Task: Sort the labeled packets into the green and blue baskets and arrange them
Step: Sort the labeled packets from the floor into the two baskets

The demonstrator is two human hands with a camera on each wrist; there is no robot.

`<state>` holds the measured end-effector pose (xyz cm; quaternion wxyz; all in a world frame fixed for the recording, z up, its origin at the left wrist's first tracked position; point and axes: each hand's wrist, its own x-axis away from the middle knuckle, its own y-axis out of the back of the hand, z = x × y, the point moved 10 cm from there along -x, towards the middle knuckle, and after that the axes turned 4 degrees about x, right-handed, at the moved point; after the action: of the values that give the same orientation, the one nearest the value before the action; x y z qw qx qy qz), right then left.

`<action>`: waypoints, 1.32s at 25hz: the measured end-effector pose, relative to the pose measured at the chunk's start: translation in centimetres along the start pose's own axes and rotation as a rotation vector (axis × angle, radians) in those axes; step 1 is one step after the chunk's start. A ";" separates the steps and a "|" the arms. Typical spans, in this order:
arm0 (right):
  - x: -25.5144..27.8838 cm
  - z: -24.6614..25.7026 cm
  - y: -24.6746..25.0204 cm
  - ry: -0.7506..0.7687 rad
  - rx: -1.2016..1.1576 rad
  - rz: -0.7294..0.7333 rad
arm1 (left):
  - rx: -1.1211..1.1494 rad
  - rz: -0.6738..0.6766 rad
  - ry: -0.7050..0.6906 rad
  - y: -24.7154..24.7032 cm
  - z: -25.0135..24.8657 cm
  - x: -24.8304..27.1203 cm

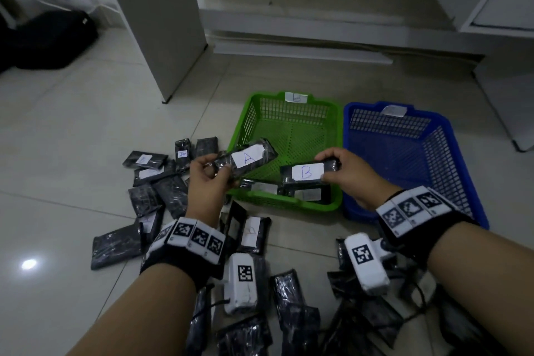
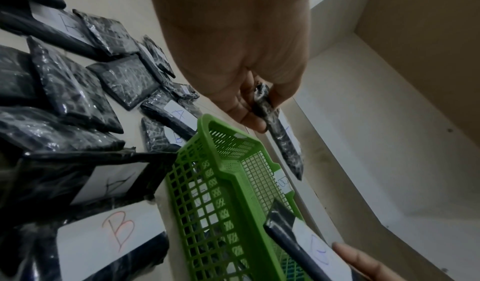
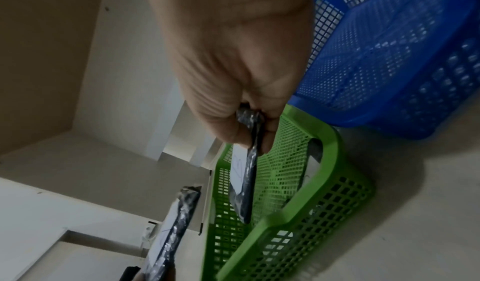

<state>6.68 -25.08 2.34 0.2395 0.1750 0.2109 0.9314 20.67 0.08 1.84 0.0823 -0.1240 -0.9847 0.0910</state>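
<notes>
Currently my left hand (image 1: 205, 179) grips packet A (image 1: 248, 157), right hand (image 1: 351, 175) grips packet B (image 1: 306, 172), over the green basket (image 1: 291, 130) on the pale tiled floor (image 1: 72, 130).

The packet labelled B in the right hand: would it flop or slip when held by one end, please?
Probably fairly stiff: the B packet, pinched at one end by the right hand, juts out level without drooping. Its glossy wrap could be slippery. It seems light, since fingertips alone carry it.
</notes>
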 end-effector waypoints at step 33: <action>0.2 0.2 2.9 0.201 0.519 -0.246 | -0.354 0.016 0.009 -3.8 4.5 -1.2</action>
<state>5.49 -27.23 3.94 0.2758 0.1104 0.4842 0.8230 20.11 -4.52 -1.98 0.0627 -0.1446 -0.9839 -0.0839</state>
